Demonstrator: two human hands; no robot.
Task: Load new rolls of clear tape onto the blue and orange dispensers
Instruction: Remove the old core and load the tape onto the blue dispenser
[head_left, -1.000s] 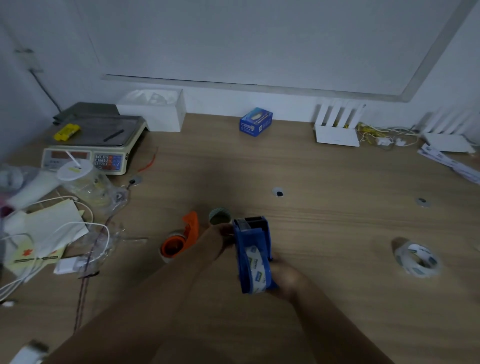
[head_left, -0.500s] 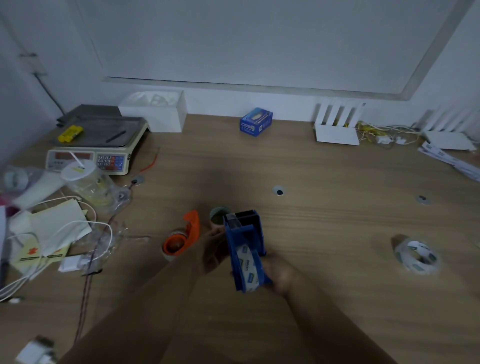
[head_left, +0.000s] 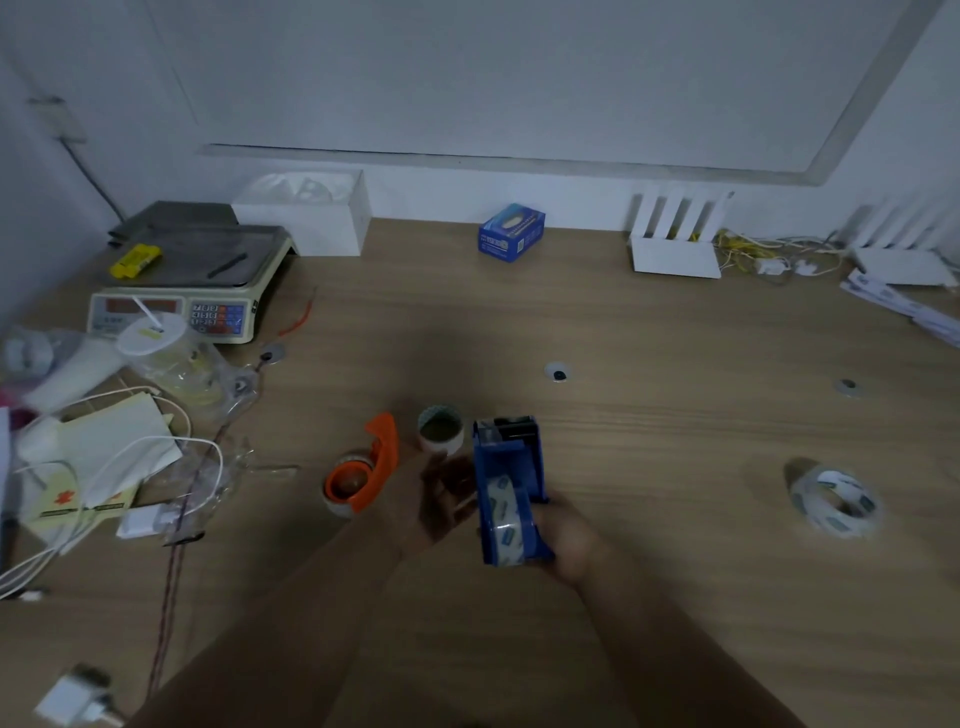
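Blue dispenser (head_left: 511, 486), tape roll seated, held above tabletop (head_left: 675, 597).
Right hand (head_left: 569, 540) grip wraps its rear, fingers hidden; left hand (head_left: 447, 499) grip unclear, dim. Beyond: orange dispenser (head_left: 363, 475); spare roll (head_left: 836, 501) far right.

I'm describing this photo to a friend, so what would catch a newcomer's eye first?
The blue dispenser, a tape roll in it, held in both hands at center: right hand gripping it, left hand alongside. Left of it lies the orange dispenser; far right, a loose tape roll.
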